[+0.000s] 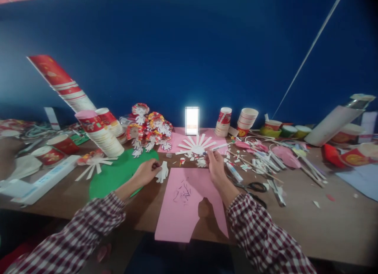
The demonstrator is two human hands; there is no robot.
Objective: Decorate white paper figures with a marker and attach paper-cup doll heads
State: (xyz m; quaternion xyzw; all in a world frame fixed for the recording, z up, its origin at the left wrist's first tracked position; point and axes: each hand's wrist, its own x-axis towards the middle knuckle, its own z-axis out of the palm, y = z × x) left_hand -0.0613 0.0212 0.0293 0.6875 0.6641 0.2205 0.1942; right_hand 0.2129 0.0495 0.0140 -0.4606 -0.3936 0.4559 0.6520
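Observation:
My left hand point(147, 171) is closed in a pinch on the edge of a small white paper cutout point(162, 173), shaped like a little figure, beside the green paper point(118, 171). In the raised fingers of my right hand point(215, 163) is a slim white pen point(220, 147) with a dark tip pointing left. Between my forearms lies a pink sheet point(183, 219) with dark scribbled marks and a shadow across it. Just behind it, a fan of white paper strips point(195, 146) rests on another pink sheet point(168, 142).
Several finished paper figures point(149, 126) with red and yellow frills stand at the back. Stacked paper cups point(110, 142) lean at left; more cups point(247, 120) stand at back right. Scissors point(256, 187), a glue tube point(234, 173), paper scraps and a white bottle point(333, 126) are at right.

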